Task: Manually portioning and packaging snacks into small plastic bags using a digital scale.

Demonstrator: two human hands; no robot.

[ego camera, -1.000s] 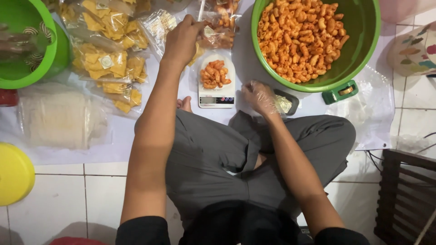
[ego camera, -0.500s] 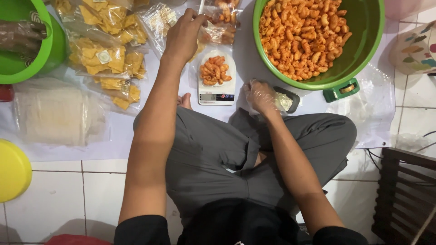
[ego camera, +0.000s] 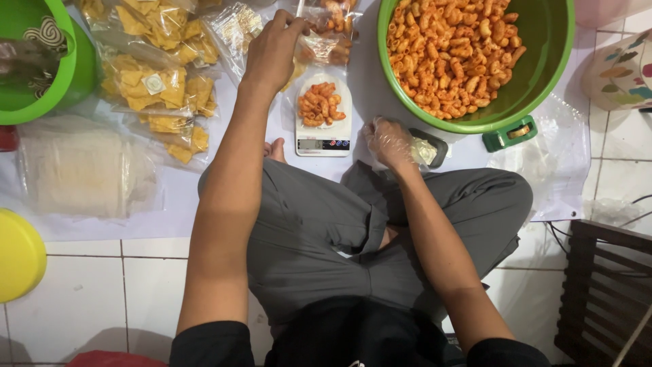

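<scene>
Left hand [ego camera: 272,51] pinches a clear snack bag [ego camera: 326,41] beyond the white scale [ego camera: 324,132]; the gloved right hand [ego camera: 388,141] rests curled beside it. Both lie on white plastic sheeting [ego camera: 407,88] over a tiled floor [ego camera: 88,299].

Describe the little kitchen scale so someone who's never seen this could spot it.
Start at the big green bowl of orange snacks. Left of it, before the crossed legs, lies the white kitchen scale, the only flat white slab with a small heap of orange snacks on it.

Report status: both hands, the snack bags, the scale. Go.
Left hand gripping a clear snack bag beyond the scale. Right hand, plastic-gloved, resting beside the scale. Small snack pile on the scale; nothing blocking.
</scene>
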